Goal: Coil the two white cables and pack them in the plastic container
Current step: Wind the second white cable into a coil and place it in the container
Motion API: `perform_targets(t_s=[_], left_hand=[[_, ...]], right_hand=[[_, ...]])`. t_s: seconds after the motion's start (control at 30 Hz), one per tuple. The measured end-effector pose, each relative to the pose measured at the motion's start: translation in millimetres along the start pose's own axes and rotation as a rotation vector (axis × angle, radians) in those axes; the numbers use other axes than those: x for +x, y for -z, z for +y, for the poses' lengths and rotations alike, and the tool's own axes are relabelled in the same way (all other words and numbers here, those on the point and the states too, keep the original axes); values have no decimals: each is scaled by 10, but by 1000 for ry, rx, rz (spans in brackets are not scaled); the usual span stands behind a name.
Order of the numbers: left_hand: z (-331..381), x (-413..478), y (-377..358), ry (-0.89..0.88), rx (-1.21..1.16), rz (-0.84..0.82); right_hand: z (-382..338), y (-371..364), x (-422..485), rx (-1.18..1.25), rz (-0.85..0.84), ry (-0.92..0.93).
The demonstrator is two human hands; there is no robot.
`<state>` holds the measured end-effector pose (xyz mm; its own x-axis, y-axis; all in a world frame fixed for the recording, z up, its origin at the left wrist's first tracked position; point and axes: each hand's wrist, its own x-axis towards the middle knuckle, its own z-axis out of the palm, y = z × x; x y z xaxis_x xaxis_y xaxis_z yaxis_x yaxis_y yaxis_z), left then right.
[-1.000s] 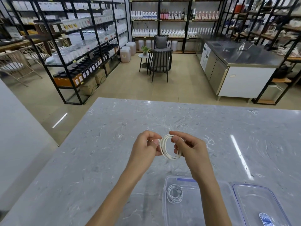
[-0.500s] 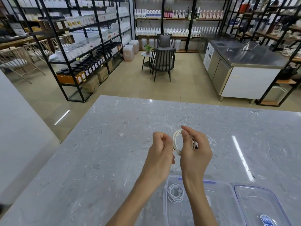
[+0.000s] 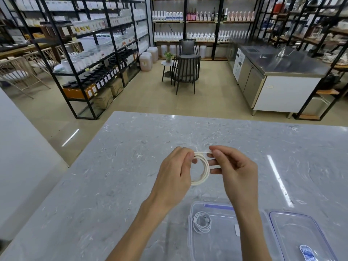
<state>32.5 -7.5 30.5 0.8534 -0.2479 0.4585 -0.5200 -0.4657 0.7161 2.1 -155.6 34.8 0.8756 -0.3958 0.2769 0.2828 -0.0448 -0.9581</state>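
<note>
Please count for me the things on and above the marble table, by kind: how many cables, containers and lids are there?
White cables: 2, the coil in the hands and the coil in the container
Plastic container: 1
Lid: 1
Total: 4

The floor (image 3: 116,110) was beige tile. Black metal shelving (image 3: 98,53) lined the left and rear walls, stocked with bottles (image 3: 188,16) and jars (image 3: 90,81). A dark chair (image 3: 186,76) and a small side table (image 3: 166,66) stood centre. A steel-topped counter (image 3: 282,72) stood right. Wooden chairs (image 3: 18,72), possibly rattan, stood far left.
</note>
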Motion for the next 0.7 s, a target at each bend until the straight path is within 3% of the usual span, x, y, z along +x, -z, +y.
perform_targets(t_s=[0.1, 0.27, 0.47, 0.7], left_hand=[[59, -2, 30, -40, -62, -39], [54, 93, 39, 14, -73, -39], [-23, 129, 32, 70, 8, -101], [-35, 85, -50, 2, 213, -51]], right_hand=[[71, -9, 35, 25, -9, -82], [188, -78, -22, 98, -247, -318], [190, -32, 4, 219, -321, -386], [235, 81, 21, 707, -449, -550]])
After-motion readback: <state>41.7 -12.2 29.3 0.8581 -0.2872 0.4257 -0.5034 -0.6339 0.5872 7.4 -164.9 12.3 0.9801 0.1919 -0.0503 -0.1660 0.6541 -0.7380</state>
